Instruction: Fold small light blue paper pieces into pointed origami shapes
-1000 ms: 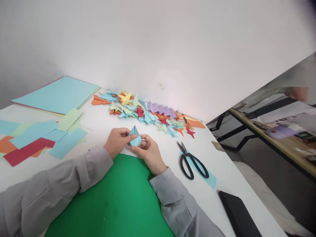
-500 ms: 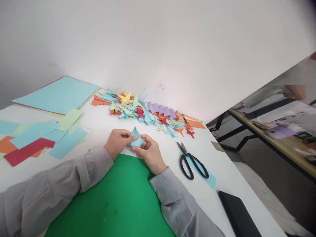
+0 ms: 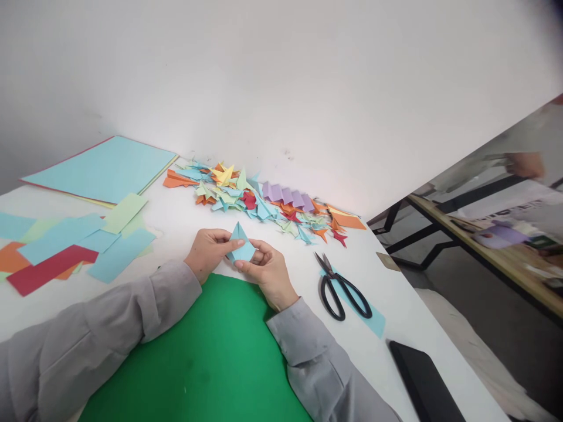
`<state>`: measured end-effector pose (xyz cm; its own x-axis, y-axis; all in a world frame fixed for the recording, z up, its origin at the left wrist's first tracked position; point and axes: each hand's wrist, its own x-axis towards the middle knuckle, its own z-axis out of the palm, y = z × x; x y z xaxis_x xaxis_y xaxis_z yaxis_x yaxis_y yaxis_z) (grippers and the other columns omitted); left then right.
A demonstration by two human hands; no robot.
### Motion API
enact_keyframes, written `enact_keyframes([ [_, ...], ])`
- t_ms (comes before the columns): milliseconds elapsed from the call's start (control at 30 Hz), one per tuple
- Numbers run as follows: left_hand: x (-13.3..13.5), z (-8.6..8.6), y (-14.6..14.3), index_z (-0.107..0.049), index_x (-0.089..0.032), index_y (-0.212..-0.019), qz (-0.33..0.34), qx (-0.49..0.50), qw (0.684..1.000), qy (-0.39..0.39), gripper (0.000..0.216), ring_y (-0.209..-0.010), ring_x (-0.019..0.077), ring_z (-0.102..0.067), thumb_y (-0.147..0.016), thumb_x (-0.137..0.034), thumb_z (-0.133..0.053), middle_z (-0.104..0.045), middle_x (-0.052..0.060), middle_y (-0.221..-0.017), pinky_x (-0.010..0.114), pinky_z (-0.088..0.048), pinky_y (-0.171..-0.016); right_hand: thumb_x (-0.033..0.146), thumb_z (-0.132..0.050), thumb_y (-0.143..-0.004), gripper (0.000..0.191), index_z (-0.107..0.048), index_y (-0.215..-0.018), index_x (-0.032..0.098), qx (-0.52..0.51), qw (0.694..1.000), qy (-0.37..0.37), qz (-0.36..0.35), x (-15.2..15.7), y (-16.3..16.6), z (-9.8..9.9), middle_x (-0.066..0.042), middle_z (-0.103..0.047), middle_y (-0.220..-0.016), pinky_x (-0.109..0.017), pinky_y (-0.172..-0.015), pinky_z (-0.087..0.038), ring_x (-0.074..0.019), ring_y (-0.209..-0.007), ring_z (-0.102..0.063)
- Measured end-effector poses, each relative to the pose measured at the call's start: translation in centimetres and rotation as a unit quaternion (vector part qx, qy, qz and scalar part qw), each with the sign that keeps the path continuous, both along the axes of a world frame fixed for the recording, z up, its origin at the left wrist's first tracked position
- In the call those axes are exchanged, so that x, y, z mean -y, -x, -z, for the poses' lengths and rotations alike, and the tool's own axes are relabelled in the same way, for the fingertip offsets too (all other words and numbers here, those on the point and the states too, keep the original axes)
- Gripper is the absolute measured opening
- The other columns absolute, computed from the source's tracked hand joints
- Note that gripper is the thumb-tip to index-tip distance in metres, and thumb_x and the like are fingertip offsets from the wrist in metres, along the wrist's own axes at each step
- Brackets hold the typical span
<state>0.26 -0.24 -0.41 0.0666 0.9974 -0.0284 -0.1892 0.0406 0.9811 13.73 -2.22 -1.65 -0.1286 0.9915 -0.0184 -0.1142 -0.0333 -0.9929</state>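
From here I see a white bench (image 3: 303,258) against a bare wall (image 3: 281,88), a green sheet (image 3: 211,351) just nearer than the hands, and the left hand (image 3: 206,252) and right hand (image 3: 266,271) pinching between them a pale-blue folded paper (image 3: 241,247), peaked upward.

- white tabletop (image 3: 185,223) carries:
- green sheet (image 3: 206,357)
- black scissors (image 3: 341,287) on a blue strip (image 3: 373,319)
- folded paper pile (image 3: 264,199)
- coloured strips (image 3: 65,246)
- paper stack (image 3: 101,167)
- black slab (image 3: 424,384)
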Motion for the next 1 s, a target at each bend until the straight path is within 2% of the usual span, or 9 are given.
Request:
enact_keyframes([
  [167,0.00,-0.11,0.04,-0.063,-0.013,-0.053,-0.003,0.019,1.000,0.003,0.022,-0.046,0.0074,-0.047,-0.051,-0.031,-0.075,-0.056,-0.003,-0.047,0.020,-0.037,-0.045,0.020,-0.077,-0.051,0.049,-0.059,-0.096,0.019,-0.023,0.999,-0.002,-0.025,0.07,0.02,-0.10,0.003,-0.064,-0.063,-0.026,-0.054,-0.042,-0.0123,-0.055,-0.056],
  [333,-0.07,-0.11,0.05,-0.062,-0.013,-0.053,-0.004,0.014,1.000,-0.002,0.024,-0.045,0.0078,-0.047,-0.052,-0.033,-0.075,-0.056,-0.002,-0.048,0.021,-0.037,-0.044,0.023,-0.077,-0.051,0.052,-0.057,-0.099,0.018,-0.012,1.000,-0.002,-0.013,0.10,0.02,-0.11,0.004,-0.061,-0.059,-0.023,-0.049,-0.037,-0.0102,-0.049,-0.051],
  [467,-0.07,-0.07,0.07,-0.064,-0.013,-0.056,0.019,0.007,1.000,0.002,0.024,-0.045,0.0092,-0.049,-0.053,-0.034,-0.074,-0.058,-0.001,-0.049,0.022,-0.041,-0.046,0.033,-0.070,-0.062,0.041,-0.057,-0.098,0.018,0.006,1.000,0.002,0.009,0.20,-0.02,-0.36,0.006,-0.056,-0.050,-0.021,-0.043,-0.030,-0.0081,-0.042,-0.045],
  [567,-0.02,-0.08,0.08,-0.064,-0.012,-0.057,0.026,-0.004,1.000,-0.002,0.025,-0.045,0.0099,-0.050,-0.053,-0.035,-0.074,-0.058,0.000,-0.049,0.023,-0.042,-0.046,0.035,-0.069,-0.063,0.038,-0.058,-0.095,0.018,0.013,1.000,0.001,0.015,0.23,-0.05,-0.46,0.007,-0.054,-0.048,-0.020,-0.042,-0.028,-0.0078,-0.041,-0.044],
  [767,-0.07,-0.08,0.05,-0.063,-0.013,-0.053,0.003,0.001,1.000,-0.013,0.024,-0.045,0.0080,-0.046,-0.052,-0.033,-0.074,-0.055,-0.002,-0.046,0.021,-0.037,-0.044,0.026,-0.075,-0.054,0.044,-0.057,-0.094,0.018,-0.008,1.000,-0.001,0.001,0.14,0.00,-0.28,0.008,-0.055,-0.051,-0.021,-0.044,-0.030,-0.0075,-0.043,-0.044],
  [1000,-0.33,0.40,0.13,-0.062,-0.014,-0.055,-0.012,0.018,1.000,-0.013,0.022,-0.044,0.0076,-0.044,-0.053,-0.033,-0.073,-0.052,-0.003,-0.045,0.021,-0.036,-0.043,0.028,-0.072,-0.059,0.048,-0.051,-0.101,0.020,-0.001,1.000,-0.015,-0.025,0.33,0.18,-0.25,0.007,-0.056,-0.050,-0.024,-0.047,-0.037,-0.0122,-0.049,-0.054],
])
